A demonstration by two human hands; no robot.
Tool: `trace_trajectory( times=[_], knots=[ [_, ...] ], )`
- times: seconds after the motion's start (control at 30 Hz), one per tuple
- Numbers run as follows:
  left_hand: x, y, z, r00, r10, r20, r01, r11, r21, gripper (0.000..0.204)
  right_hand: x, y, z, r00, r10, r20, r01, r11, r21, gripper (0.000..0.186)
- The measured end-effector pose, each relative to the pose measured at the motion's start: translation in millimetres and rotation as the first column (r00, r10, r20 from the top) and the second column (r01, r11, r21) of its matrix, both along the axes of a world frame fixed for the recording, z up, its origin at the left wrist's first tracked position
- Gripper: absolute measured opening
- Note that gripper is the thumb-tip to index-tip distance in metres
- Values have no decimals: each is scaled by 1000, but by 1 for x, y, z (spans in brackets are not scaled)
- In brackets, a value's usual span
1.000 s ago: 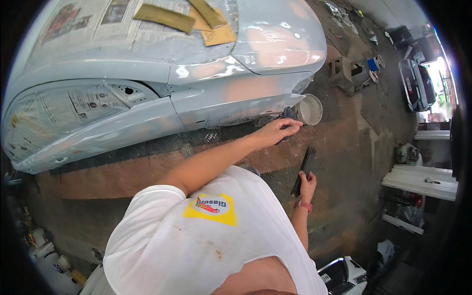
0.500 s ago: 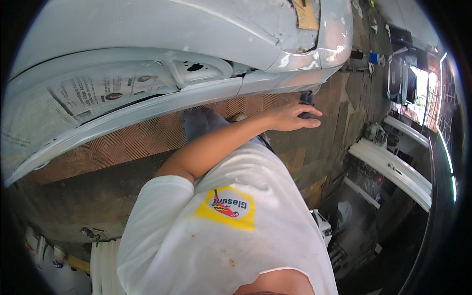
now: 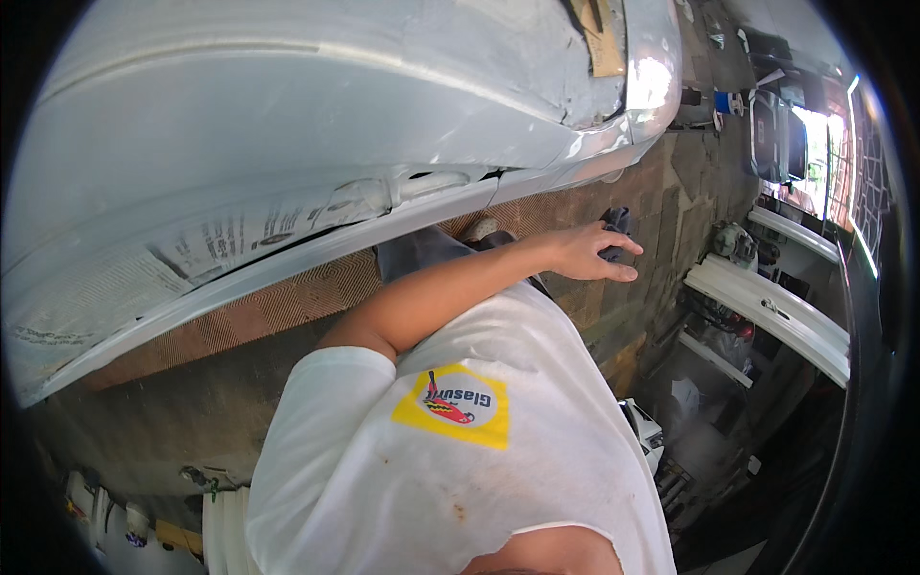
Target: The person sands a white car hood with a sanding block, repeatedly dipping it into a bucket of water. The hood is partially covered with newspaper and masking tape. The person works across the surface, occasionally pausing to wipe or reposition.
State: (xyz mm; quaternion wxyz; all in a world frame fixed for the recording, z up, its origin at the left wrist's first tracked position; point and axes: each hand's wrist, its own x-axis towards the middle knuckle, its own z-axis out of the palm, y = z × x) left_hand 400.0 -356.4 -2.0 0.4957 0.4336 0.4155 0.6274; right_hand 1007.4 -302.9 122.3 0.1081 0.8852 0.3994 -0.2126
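Observation:
My left hand [image 3: 586, 251] reaches rightward across my white shirt [image 3: 441, 489], fingers apart and slightly bent. A dark crumpled cloth [image 3: 616, 222] shows just behind it; I cannot make out whether they touch. My right hand is out of sight, apparently behind my body. Beside me is a grey-primed car body [image 3: 287, 105] with pinkish patches, newspaper masking [image 3: 201, 244] along its side and brown paper [image 3: 602, 53] on top. My grey trousers [image 3: 407, 254] show below its edge, over a textured mat [image 3: 240, 297].
A round container [image 3: 613, 175] sits by the car's end. To the right are white panels [image 3: 771, 316], another vehicle [image 3: 767, 134], a blue can [image 3: 726, 103] and a grille by a bright opening [image 3: 867, 182]. Assorted items [image 3: 134, 517] lie at the lower left.
The view has swung, bringing more of the car's near side in. My left hand has shifted right and opened wider. My right hand, earlier holding a long black bar, has left view.

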Motion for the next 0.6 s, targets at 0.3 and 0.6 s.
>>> trace_trajectory(
  times=[0.3,0.6],
  knots=[
    [-15,20,25,966,226,126,-212,970,-117,83,-10,76,-44,991,-104,-89,113,987,110,59],
    [-53,113,60,912,234,336,-228,972,-57,63,-225,270,-128,813,358,-458,-117,873,474,64]
  ],
)
